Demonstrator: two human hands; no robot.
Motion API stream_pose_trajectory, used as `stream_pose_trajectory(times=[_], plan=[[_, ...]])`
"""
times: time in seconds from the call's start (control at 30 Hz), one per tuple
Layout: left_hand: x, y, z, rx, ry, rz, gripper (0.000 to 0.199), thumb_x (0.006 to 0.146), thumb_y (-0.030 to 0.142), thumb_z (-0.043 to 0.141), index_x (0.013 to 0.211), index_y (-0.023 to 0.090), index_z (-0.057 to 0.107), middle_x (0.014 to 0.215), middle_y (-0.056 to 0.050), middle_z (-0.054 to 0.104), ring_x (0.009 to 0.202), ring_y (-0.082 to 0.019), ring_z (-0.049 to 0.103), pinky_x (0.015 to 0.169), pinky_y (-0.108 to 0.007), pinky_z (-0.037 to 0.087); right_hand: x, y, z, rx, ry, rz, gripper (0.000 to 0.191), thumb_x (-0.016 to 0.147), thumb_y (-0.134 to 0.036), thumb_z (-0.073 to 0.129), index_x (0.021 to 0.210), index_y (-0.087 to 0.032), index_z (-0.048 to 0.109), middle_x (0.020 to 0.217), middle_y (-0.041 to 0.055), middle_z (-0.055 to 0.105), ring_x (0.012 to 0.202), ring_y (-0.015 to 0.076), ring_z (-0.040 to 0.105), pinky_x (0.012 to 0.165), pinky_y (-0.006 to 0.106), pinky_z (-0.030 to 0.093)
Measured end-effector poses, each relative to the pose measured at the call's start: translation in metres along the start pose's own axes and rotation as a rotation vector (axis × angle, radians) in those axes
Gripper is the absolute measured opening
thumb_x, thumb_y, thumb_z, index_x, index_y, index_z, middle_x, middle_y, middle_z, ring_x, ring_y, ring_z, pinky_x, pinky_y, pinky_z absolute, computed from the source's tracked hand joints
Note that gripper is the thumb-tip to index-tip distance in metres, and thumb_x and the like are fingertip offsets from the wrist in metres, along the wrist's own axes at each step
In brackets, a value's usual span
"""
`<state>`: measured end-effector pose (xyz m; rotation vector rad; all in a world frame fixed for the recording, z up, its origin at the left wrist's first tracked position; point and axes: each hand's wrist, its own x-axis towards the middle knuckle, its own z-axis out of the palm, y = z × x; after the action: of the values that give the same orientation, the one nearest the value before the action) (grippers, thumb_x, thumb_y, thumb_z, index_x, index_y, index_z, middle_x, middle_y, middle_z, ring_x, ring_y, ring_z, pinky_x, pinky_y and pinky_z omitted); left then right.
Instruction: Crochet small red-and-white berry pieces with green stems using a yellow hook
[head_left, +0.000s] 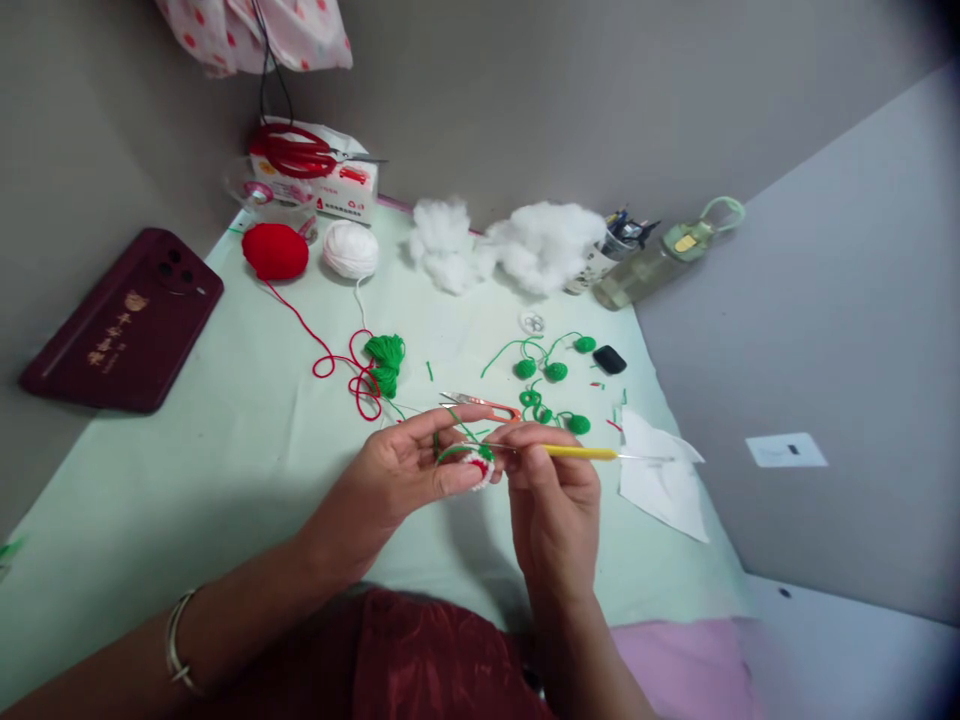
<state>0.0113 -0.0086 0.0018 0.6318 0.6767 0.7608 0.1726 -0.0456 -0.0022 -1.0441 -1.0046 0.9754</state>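
Between thumb and fingers, my left hand pinches a small crochet piece in white, red and green. Green yarn runs from the piece over my raised left index finger. My right hand is closed round the yellow handle of a crochet hook, whose metal tip reaches to the green edge of the piece. Just behind my hands lie orange-handled thread snips. A green yarn skein sits farther left, with a green strand trailing toward my left hand.
Red yarn ball, white yarn ball and stuffing line the back. Small green crochet balls lie right of centre. A phone leans at left; a bottle stands back right. White paper lies at right.
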Motion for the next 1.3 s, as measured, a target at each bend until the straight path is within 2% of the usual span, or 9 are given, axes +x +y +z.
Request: stream_pose_trajectory(times=[0.1, 0.2, 0.27, 0.4, 0.6, 0.77, 0.97, 1.17, 1.3], plan=[[-0.002, 0.002, -0.001, 0.025, 0.024, 0.004, 0.038, 0.081, 0.025, 0.089, 0.118, 0.029, 0.083, 0.082, 0.003, 0.065, 0.079, -0.01, 0.063, 0.079, -0.022, 0.051, 0.004, -0.004, 0.001, 0.052, -0.017, 0.008, 0.014, 0.098, -0.033, 0.07, 0.091, -0.023, 0.078, 0.085, 0.002, 0.074, 0.067, 0.0125, 0.065, 0.064, 0.026, 0.057], [-0.002, 0.004, -0.001, 0.057, 0.04, -0.012, 0.04, 0.079, 0.028, 0.09, 0.118, 0.027, 0.082, 0.078, 0.004, 0.063, 0.06, -0.007, 0.053, 0.054, -0.02, 0.042, 0.008, -0.005, 0.0, 0.105, -0.069, 0.0, 0.014, 0.1, -0.031, 0.067, 0.091, -0.023, 0.075, 0.085, 0.0014, 0.074, 0.063, 0.0115, 0.064, 0.063, 0.027, 0.058], [-0.002, 0.004, -0.001, 0.068, 0.031, -0.025, 0.043, 0.081, 0.031, 0.089, 0.123, 0.025, 0.081, 0.069, 0.005, 0.06, 0.054, -0.008, 0.049, 0.048, -0.021, 0.038, 0.009, -0.006, -0.001, 0.12, -0.095, 0.019, 0.015, 0.101, -0.031, 0.064, 0.091, -0.023, 0.071, 0.086, 0.0015, 0.074, 0.062, 0.0115, 0.064, 0.062, 0.028, 0.058], [-0.002, 0.005, -0.003, 0.084, 0.007, -0.037, 0.043, 0.087, 0.031, 0.082, 0.128, 0.02, 0.077, 0.055, 0.006, 0.058, 0.051, -0.01, 0.051, 0.053, -0.024, 0.042, 0.009, -0.008, -0.005, 0.088, -0.136, 0.004, 0.017, 0.104, -0.031, 0.059, 0.093, -0.022, 0.069, 0.087, 0.0021, 0.075, 0.064, 0.0122, 0.066, 0.063, 0.028, 0.058], [-0.005, 0.005, -0.005, 0.09, 0.003, -0.008, 0.039, 0.089, 0.032, 0.08, 0.126, 0.02, 0.077, 0.057, 0.005, 0.064, 0.056, -0.011, 0.058, 0.064, -0.025, 0.049, 0.002, -0.013, -0.013, -0.203, -0.174, -0.187, 0.018, 0.106, -0.024, 0.055, 0.099, -0.023, 0.072, 0.092, 0.004, 0.075, 0.083, 0.0178, 0.071, 0.073, 0.035, 0.059], [-0.006, 0.003, -0.005, 0.112, 0.032, 0.04, 0.035, 0.088, 0.031, 0.082, 0.122, 0.022, 0.079, 0.065, 0.005, 0.063, 0.061, -0.011, 0.059, 0.066, -0.025, 0.051, -0.007, -0.018, -0.013, -0.485, -0.204, -0.383, 0.023, 0.104, -0.014, 0.052, 0.109, -0.025, 0.072, 0.095, 0.0052, 0.077, 0.092, 0.0215, 0.073, 0.078, 0.04, 0.061], [-0.006, 0.004, 0.0, 0.12, 0.108, 0.078, 0.045, 0.08, 0.028, 0.09, 0.123, 0.028, 0.079, 0.08, 0.004, 0.065, 0.075, -0.011, 0.059, 0.075, -0.024, 0.05, -0.01, -0.017, -0.011, -0.692, -0.216, -0.566, 0.026, 0.1, -0.01, 0.055, 0.112, -0.023, 0.073, 0.102, 0.0084, 0.077, 0.09, 0.0202, 0.074, 0.072, 0.035, 0.061], [-0.006, 0.002, -0.004, 0.13, 0.06, 0.084, 0.041, 0.085, 0.031, 0.086, 0.125, 0.028, 0.08, 0.082, 0.001, 0.067, 0.077, -0.014, 0.061, 0.078, -0.028, 0.052, -0.009, -0.014, -0.009, -0.458, -0.095, -0.439, 0.021, 0.104, -0.018, 0.054, 0.107, -0.026, 0.073, 0.09, 0.0043, 0.077, 0.087, 0.0224, 0.074, 0.073, 0.04, 0.061], [-0.005, 0.002, -0.005, 0.103, 0.053, 0.083, 0.039, 0.083, 0.025, 0.086, 0.122, 0.028, 0.081, 0.088, 0.0, 0.068, 0.077, -0.013, 0.061, 0.072, -0.025, 0.052, -0.005, -0.014, -0.008, -0.306, -0.107, -0.296, 0.018, 0.106, -0.027, 0.055, 0.101, -0.025, 0.071, 0.09, 0.0039, 0.077, 0.083, 0.0201, 0.072, 0.07, 0.037, 0.059]])
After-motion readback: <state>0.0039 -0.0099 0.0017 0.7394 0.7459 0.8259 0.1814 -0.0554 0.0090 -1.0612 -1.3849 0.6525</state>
